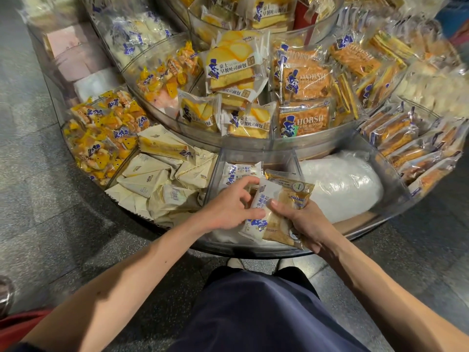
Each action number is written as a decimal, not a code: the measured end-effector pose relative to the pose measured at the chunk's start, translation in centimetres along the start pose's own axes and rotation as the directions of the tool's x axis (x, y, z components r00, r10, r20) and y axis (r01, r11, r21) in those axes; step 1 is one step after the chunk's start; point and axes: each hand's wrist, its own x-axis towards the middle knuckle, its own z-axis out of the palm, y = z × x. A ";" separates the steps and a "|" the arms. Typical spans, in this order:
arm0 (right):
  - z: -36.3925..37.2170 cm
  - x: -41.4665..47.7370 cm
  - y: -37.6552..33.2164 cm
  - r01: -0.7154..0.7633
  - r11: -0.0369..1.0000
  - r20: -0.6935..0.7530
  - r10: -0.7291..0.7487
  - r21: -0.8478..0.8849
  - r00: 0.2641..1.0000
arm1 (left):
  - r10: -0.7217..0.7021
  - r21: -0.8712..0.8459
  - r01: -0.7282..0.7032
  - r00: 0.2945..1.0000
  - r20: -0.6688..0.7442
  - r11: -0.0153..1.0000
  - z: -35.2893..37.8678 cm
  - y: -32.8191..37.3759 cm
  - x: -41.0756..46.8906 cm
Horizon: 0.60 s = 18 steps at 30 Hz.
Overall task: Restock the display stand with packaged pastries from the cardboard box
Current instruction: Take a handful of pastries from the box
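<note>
My right hand (303, 222) grips a small stack of packaged pastries over the front compartment (256, 153) of the round clear display stand. A white and blue pastry pack (258, 212) lies on top of the stack and a tan pack (291, 189) sits behind it. My left hand (228, 205) pinches the white and blue pack, thumb on its face and fingers curled over its upper left edge. One more white and blue pack (239, 172) lies in that compartment. The cardboard box is not in view.
The stand's tiers hold yellow snack packs (104, 133), cream triangular packs (157, 181), toast bread packs (233, 69) and orange HORSH packs (304, 120). A large white plastic bag (342, 184) fills the compartment to the right. Grey stone floor surrounds the stand.
</note>
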 end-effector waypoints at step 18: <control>-3.2 -0.9 0.5 0.016 0.982 -0.136 -0.043 -0.190 0.990 | -0.081 0.717 -0.213 0.932 0.352 0.664 0.2 -6.8 2.2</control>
